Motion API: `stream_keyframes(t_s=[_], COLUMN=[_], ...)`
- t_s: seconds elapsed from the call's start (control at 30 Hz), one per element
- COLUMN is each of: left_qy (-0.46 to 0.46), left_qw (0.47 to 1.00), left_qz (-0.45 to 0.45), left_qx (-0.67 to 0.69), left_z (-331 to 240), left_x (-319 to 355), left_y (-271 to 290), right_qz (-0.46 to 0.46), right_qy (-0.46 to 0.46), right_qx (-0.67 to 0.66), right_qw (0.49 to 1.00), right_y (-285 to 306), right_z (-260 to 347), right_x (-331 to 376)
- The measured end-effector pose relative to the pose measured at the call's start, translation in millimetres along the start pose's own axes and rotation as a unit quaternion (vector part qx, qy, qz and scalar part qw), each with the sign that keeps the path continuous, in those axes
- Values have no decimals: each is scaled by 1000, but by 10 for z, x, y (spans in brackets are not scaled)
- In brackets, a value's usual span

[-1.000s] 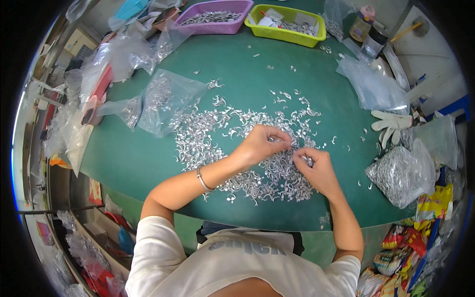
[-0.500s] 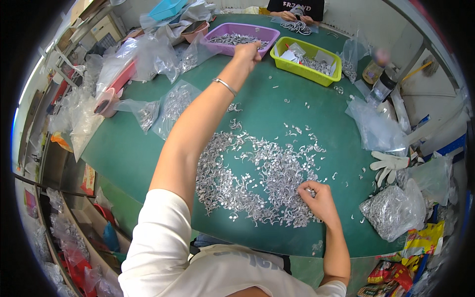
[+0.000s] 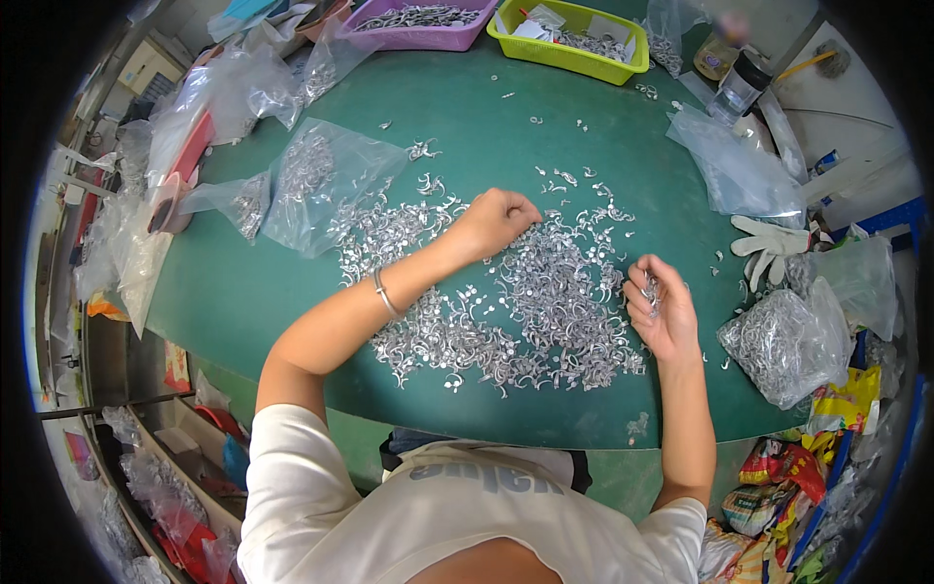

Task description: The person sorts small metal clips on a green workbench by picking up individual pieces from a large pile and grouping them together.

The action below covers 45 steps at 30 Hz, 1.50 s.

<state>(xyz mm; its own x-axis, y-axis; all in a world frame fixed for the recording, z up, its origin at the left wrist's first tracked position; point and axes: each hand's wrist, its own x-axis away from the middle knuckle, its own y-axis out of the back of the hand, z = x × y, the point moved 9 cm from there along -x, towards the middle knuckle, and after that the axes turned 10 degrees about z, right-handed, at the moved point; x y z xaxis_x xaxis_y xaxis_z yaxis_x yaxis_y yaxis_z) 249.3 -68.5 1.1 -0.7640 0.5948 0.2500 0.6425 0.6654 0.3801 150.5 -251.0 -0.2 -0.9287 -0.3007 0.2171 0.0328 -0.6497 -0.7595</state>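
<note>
A spread pile of small silver-grey curved metal pieces (image 3: 559, 302) lies on the green tabletop (image 3: 457, 107). My left hand (image 3: 496, 224) is at the pile's far edge, its fingers curled and pinched downward; whatever they hold is hidden. To the right of the pile, my right hand (image 3: 666, 310) is raised slightly with the palm turned inward. Its bent fingers cup several of the curved metal pieces (image 3: 652, 292). Stray pieces (image 3: 566, 177) are scattered beyond the pile.
A purple basket (image 3: 413, 39) and a yellow-green basket (image 3: 574, 63) holding metal parts stand at the back. Clear bags of pieces (image 3: 309, 170) lie at left. On the right are a filled bag (image 3: 778, 346), a white glove (image 3: 769, 248) and a dark-lidded bottle (image 3: 741, 88).
My left hand has come back from the purple basket to the pile. My right hand has lifted off the pile's right edge and turned, showing pieces in its fingers. The head view has tilted down.
</note>
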Motion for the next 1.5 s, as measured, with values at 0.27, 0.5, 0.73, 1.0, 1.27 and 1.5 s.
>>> stream_keyframes(t_s=[0.27, 0.5, 0.73, 1.0, 1.27, 1.5], left_qy=[-165, -83, 29, 15, -69, -196], left_qw=[939, 989, 967, 940, 995, 948], left_qz=[-158, -97, 81, 69, -33, -107], left_qx=[-256, -70, 240, 333, -67, -229], left_z=[-235, -174, 37, 48, -213, -336], left_x=[-138, -57, 307, 437, 187, 85], left_y=[3, 94, -222, -256, -246, -312], right_qz=[-49, -15, 115, 40, -37, 75], right_qy=[80, 81, -20, -40, 80, -7], right_qx=[734, 606, 55, 413, 736, 66], right_qw=[672, 791, 992, 909, 672, 995], right_y=[-320, -174, -98, -139, -220, -181], right_z=[195, 233, -11, 48, 85, 20], right_x=[-343, -305, -170, -105, -46, -118])
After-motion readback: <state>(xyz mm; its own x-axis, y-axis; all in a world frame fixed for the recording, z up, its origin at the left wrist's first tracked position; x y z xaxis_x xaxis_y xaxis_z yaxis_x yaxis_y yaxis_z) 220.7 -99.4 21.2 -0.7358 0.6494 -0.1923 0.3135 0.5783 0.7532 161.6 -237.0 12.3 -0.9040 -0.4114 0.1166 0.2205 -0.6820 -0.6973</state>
